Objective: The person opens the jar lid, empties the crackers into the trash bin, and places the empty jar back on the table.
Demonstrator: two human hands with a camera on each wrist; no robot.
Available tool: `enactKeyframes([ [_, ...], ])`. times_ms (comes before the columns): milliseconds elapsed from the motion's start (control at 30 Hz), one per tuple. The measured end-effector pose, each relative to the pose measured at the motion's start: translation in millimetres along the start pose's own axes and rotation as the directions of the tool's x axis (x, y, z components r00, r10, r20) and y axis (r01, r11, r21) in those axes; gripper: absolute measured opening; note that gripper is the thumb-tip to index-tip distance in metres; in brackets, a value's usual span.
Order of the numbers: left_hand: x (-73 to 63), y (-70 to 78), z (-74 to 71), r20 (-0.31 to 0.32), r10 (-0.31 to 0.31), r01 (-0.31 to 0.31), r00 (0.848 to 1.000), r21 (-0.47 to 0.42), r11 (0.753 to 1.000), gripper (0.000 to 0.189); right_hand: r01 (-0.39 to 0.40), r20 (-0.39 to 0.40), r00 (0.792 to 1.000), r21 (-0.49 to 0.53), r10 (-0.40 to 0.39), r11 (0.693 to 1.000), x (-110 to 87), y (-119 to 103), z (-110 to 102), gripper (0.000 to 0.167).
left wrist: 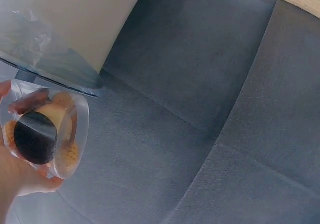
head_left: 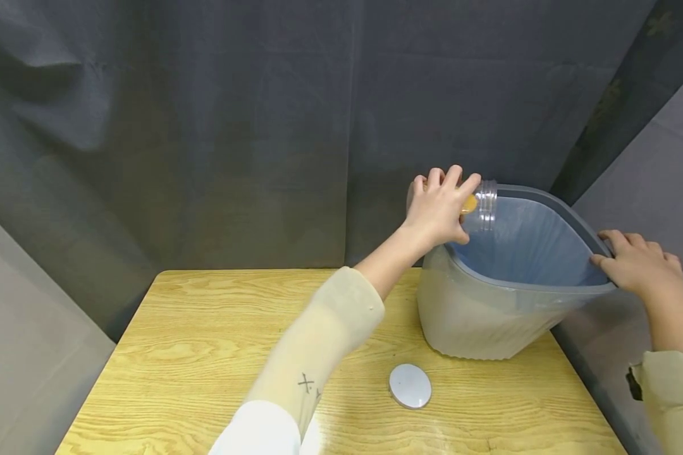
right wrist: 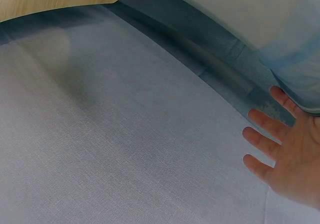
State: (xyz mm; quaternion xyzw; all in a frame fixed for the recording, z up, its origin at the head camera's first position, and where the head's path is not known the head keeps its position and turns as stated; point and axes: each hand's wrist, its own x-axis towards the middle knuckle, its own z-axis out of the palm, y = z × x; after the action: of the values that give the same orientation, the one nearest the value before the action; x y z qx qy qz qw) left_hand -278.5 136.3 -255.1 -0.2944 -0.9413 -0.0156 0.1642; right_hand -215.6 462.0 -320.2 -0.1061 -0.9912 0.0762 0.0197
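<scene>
My left hand (head_left: 441,212) grips a clear plastic jar (head_left: 487,205) on its side, its threaded mouth facing right over the rim of a trash bin (head_left: 484,316). Orange-yellow pieces and a reddish-brown one show inside the jar (left wrist: 75,124) in the left wrist view, along with a black round patch at its near end. My right hand (head_left: 646,262) holds the bin's right rim, thumb over the edge and fingers outside. In the right wrist view the fingers of my right hand (right wrist: 290,149) are spread and fairly straight; the thumb is hidden there. A blue bag (head_left: 535,240) lines the bin.
A round silvery lid (head_left: 410,386) lies on the wood-grain table (head_left: 205,354) in front of the bin. Dark grey cloth (head_left: 250,139) hangs behind the table, and paler grey cloth (head_left: 660,170) stands on the right side. The bin is close to the table's right edge.
</scene>
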Motion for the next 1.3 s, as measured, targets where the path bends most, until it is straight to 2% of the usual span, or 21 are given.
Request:
enactKeyframes([
  [267, 3.5, 6.3, -0.1, 0.029, 0.033, -0.034, 0.999, 0.041, 0.999, 0.09, -0.01, -0.001, 1.0, -0.007, 0.01, 1.0, -2.5, -1.0, -0.7, 0.066],
  [600, 4.8, 8.0, 2.0, 0.046, 0.044, -0.048, 0.998, 0.094, 0.994, 0.091, -0.006, -0.002, 1.0, 0.0, 0.006, 1.0, -2.7, -2.5, 0.3, 0.065],
  [1000, 4.5, 10.5, 7.1, 0.017, 0.1, -0.101, 0.995, 0.159, 0.982, 0.088, -0.002, -0.001, 1.0, 0.0, 0.002, 1.0, -2.7, -2.4, -0.4, 0.064],
  [1300, 1.4, 12.6, 6.1, 0.008, 0.138, -0.135, 0.99, 0.253, 0.958, 0.087, 0.009, -0.002, 1.0, -0.002, -0.009, 1.0, -2.8, -2.6, -0.6, 0.065],
])
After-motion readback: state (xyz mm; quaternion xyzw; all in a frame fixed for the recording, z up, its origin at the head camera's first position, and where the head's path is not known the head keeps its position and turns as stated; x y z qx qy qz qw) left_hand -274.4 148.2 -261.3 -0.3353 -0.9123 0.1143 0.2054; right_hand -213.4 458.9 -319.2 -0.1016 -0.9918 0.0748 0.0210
